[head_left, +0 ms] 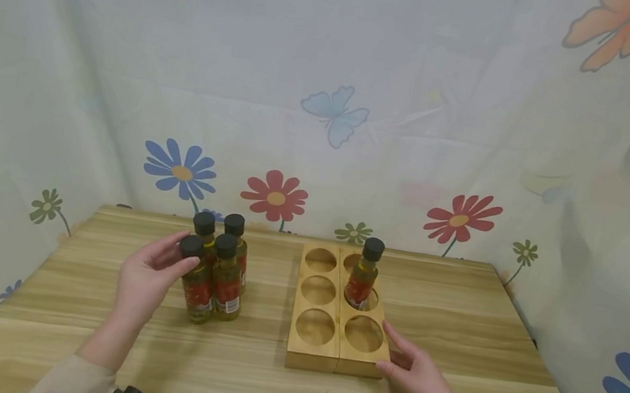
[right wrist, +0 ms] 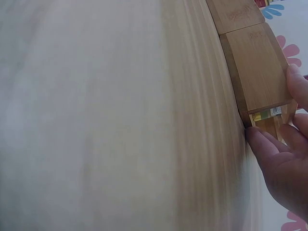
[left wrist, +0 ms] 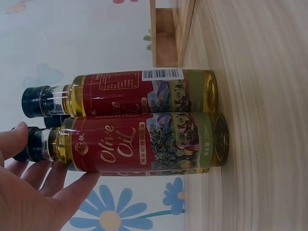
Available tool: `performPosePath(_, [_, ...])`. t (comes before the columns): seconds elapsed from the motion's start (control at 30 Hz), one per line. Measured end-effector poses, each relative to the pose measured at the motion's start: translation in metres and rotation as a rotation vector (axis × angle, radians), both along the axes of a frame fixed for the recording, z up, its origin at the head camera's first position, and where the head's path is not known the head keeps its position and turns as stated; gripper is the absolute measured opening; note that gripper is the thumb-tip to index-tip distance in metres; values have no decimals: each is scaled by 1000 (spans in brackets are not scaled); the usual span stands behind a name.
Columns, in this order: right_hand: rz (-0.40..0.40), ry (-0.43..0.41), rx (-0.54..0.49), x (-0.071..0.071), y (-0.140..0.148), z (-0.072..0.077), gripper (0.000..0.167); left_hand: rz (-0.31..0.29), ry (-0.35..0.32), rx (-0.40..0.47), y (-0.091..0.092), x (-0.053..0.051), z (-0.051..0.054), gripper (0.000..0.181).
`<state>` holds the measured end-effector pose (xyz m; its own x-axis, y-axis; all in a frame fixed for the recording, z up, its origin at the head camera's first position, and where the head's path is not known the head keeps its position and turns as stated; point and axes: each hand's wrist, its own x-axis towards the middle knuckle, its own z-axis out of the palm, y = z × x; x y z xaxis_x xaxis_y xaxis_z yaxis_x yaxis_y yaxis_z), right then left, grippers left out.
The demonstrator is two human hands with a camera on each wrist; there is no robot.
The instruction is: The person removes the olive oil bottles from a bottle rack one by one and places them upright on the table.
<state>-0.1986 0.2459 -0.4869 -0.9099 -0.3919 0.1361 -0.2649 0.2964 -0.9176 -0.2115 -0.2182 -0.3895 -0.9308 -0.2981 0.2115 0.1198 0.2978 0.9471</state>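
Four-sided wooden bottle rack (head_left: 298,359) with round holes lies on the table, made of two blocks side by side. One olive oil bottle (head_left: 361,283) stands in the middle hole of its right block, leaning slightly. At the rack's near right corner my right hand (head_left: 416,375) grips the wood between thumb and fingers; the right wrist view shows the rack's end (right wrist: 260,67) against that hand. To the left, several black-capped bottles stand clustered. My left hand (head_left: 149,277) holds the nearest left olive oil bottle (left wrist: 144,142) around its cap and neck. That bottle is upright on the table.
Another olive oil bottle (head_left: 227,289) stands right beside the held one, with more behind. The wood-grain table (head_left: 236,383) reaches back to a flowered cloth backdrop (head_left: 242,109) that also hangs along both sides.
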Motion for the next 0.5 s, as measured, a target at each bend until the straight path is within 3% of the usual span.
performPosePath(0.5, [-5, -24, -7, 1, -1, 0, 76, 4, 6, -15, 1, -7, -6, 58])
